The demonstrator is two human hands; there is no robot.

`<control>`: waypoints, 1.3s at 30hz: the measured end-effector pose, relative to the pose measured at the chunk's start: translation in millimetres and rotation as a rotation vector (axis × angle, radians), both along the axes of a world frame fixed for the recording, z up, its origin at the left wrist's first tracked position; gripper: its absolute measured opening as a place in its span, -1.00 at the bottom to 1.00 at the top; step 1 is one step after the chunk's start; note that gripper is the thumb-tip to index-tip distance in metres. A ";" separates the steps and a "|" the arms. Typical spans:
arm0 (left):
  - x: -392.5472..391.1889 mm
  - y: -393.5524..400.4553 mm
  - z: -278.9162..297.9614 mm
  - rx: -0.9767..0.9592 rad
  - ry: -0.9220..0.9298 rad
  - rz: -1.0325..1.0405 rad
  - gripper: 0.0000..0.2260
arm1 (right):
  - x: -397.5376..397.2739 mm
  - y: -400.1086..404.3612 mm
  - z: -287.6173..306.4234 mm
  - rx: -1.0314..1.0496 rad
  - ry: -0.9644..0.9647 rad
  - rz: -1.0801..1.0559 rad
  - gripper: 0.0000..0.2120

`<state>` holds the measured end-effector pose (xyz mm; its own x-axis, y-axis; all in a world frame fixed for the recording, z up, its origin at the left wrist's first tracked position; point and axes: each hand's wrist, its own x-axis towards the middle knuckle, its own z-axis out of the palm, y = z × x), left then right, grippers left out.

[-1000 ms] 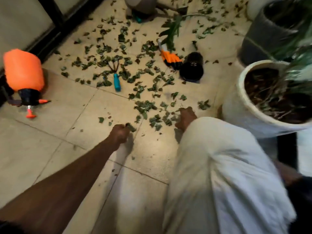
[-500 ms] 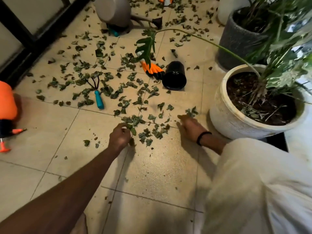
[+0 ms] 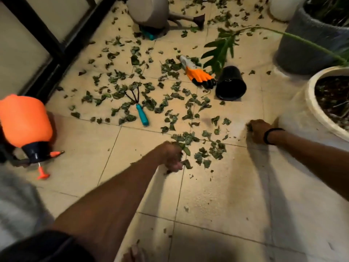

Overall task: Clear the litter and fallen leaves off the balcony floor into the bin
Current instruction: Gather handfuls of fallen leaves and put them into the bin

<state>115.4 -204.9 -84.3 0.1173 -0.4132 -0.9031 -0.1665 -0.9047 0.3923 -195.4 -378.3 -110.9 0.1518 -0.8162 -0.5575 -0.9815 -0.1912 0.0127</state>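
Several dry green leaves (image 3: 143, 95) lie scattered over the beige tiled floor (image 3: 222, 195), with a denser clump (image 3: 186, 138) near the middle. My left hand (image 3: 171, 156) is curled at the near edge of that clump and grips leaves; one leaf (image 3: 187, 164) sticks out by its fingers. My right hand (image 3: 258, 130), with a black band on the wrist, is a fist on the floor beside the white pot (image 3: 294, 114), and dark leaf bits show at its fingers. No bin is clearly in view.
An orange sprayer (image 3: 24, 120) lies at the left. A teal-handled hand rake (image 3: 140, 108), an orange glove (image 3: 199, 75) and a tipped black pot (image 3: 231, 84) lie among the leaves. A grey planter (image 3: 309, 44) stands at the right, a grey watering can (image 3: 149, 12) at the top.
My right hand, flat on the floor before, has curled into a fist and drawn back toward the white pot. My left hand stays curled at the leaf clump.
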 end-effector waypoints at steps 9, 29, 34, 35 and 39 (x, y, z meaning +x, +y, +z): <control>112.3 -35.1 59.0 -0.042 -0.283 -0.106 -0.54 | 150.0 134.4 32.3 -0.232 -0.517 -0.043 -0.62; 106.0 -23.5 -24.1 -0.462 -0.741 -0.711 -0.62 | 171.2 147.9 -40.8 -0.158 -0.591 0.673 -0.73; 60.1 -18.3 -39.0 -0.658 -0.707 -0.660 -0.63 | 123.9 107.3 -27.3 -0.543 -0.582 0.233 -0.78; 51.2 -22.8 -40.3 -0.680 -0.646 -0.627 -0.62 | 118.5 100.0 -25.3 -0.584 -0.582 0.120 -0.77; 28.4 -42.9 -38.5 -0.600 -0.458 -0.555 -0.72 | 110.3 81.9 -19.3 -0.302 -0.499 -0.211 -0.59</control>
